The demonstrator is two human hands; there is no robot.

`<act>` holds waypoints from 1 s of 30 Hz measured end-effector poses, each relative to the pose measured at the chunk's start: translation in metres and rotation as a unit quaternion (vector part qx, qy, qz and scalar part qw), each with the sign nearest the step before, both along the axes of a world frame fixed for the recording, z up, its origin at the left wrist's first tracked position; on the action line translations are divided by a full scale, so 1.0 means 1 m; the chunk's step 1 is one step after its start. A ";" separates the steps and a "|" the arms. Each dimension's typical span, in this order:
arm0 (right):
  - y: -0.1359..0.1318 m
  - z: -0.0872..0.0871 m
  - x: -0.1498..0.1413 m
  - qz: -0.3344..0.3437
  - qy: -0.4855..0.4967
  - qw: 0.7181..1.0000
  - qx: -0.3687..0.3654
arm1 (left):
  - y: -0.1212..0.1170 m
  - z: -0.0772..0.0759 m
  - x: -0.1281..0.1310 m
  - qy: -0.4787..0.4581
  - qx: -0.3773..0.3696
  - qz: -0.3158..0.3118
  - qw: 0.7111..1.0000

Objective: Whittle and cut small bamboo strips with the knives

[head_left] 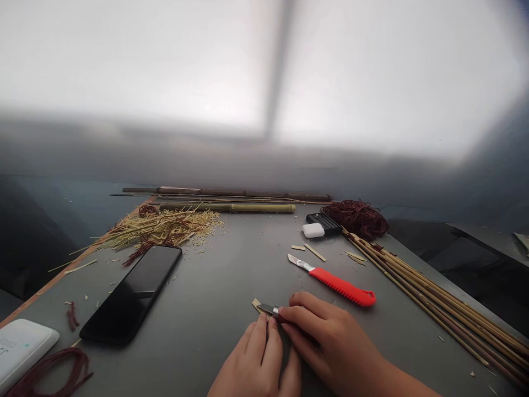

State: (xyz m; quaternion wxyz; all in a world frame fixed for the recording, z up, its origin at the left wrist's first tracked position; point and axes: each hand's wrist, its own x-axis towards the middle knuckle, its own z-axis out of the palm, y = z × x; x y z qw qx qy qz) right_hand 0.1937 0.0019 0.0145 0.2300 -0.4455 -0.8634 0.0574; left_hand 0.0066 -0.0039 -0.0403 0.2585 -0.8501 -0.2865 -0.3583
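Note:
My right hand [326, 342] grips a small craft knife [268, 309], its blade pointing left onto a little bamboo piece [256, 304] lying on the grey table [231, 264]. My left hand [260, 361] lies beside it at the near edge, fingers together and pressed down close to the bamboo piece, just behind the blade. A red-handled utility knife [334, 281] with its blade out lies just beyond my right hand.
A black phone [132, 292] lies at the left, with a white device [20, 347] and dark red cord [53, 375] nearer. Bamboo shavings [161, 226] and bamboo poles [227, 207] lie at the back. Thin bamboo sticks [433, 298] run along the right. Red thread bundle [355, 218].

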 end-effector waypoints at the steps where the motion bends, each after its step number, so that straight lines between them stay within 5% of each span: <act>1: 0.000 -0.002 -0.001 0.002 0.003 1.000 0.008 | 0.000 -0.001 0.000 0.004 -0.006 0.002 1.000; 30: 0.026 -0.009 -0.015 -0.004 0.025 0.999 -0.034 | 0.004 -0.002 -0.001 0.036 0.006 -0.004 0.999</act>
